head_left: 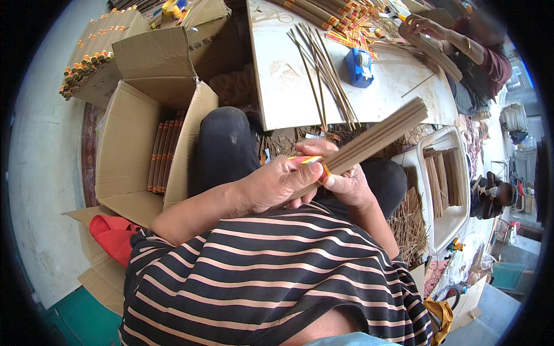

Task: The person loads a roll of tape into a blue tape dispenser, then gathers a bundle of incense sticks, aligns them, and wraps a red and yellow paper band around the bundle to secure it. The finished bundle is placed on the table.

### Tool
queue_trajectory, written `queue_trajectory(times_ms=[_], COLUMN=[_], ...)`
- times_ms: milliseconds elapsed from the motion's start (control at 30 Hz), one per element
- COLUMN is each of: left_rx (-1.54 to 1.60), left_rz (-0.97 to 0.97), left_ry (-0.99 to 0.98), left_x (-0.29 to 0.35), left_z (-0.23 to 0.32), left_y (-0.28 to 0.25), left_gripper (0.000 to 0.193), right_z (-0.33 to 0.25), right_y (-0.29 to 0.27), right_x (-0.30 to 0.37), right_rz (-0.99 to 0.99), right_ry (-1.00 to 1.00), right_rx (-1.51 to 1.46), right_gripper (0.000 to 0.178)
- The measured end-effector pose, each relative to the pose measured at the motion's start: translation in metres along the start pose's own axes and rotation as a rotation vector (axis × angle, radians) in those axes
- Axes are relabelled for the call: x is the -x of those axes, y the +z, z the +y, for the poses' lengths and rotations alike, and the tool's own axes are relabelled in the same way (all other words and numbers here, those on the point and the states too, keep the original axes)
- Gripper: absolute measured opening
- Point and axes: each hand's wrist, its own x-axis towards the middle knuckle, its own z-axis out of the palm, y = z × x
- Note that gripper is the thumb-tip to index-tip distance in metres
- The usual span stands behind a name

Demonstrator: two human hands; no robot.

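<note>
A bundle of brown incense sticks (pixel 378 138) lies slantwise across my lap, its far end pointing up to the right. My left hand (pixel 283 181) is closed around its near part, with the thumb pressed on it. My right hand (pixel 349 184) grips the bundle just beyond, fingers curled round it. Between the hands a red and yellow paper band (pixel 306 160) shows on the bundle, partly hidden by my fingers. The near end of the bundle is mostly covered by my left hand.
Ahead stands a white table (pixel 277 86) with loose sticks (pixel 323 69) and a blue tape dispenser (pixel 359 68). An open cardboard box (pixel 124 144) holds wrapped bundles (pixel 164 155) at left. At right a white tub (pixel 455 222) contains sticks. A co-worker's hand (pixel 424 26) handles sticks across the table.
</note>
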Motion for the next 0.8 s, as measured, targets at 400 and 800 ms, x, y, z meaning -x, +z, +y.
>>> queue_trajectory(times_ms=[400, 800], left_rx=[-0.226, -0.019], left_rz=[0.169, 0.119], left_ry=[0.12, 0.083], left_x=[-0.001, 0.002], left_z=[-0.007, -0.002], left_y=[0.0, 0.001], left_gripper=[0.045, 0.049], right_z=[-0.018, -0.009], right_y=[0.017, 0.0], right_x=[0.006, 0.006], right_rz=[0.337, 0.193], right_ry=[0.095, -0.025], right_rx=[0.206, 0.102], right_gripper=[0.028, 0.048])
